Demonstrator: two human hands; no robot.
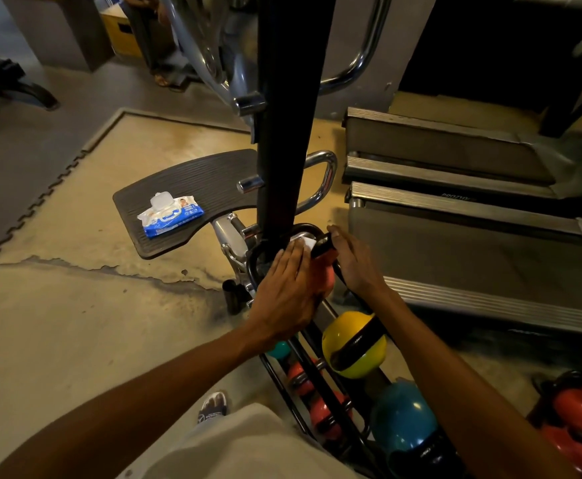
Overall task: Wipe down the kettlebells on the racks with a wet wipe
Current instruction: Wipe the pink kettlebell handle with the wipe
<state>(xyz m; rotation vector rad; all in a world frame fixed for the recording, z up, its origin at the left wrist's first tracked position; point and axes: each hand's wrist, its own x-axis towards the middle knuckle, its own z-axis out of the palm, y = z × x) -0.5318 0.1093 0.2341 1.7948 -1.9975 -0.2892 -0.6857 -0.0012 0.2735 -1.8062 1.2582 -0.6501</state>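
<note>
Left hand (287, 288) lies flat, fingers straight and together, pressing a white wet wipe (306, 242) onto the red kettlebell (325, 276) at the top of the rack (320, 385); only a corner of the wipe shows past the fingertips, at 1 o'clock. Right hand (353, 262) curls around the kettlebell's black handle (322, 246), grasping it from the 3 o'clock side. Below, toward 6 o'clock on the rack: 1 yellow kettlebell (353, 344), then 1 blue kettlebell (403, 418). Wipes pack (170, 217) rests on the ribbed machine footplate (192, 183), at 10 o'clock from the hands, well apart.
</note>
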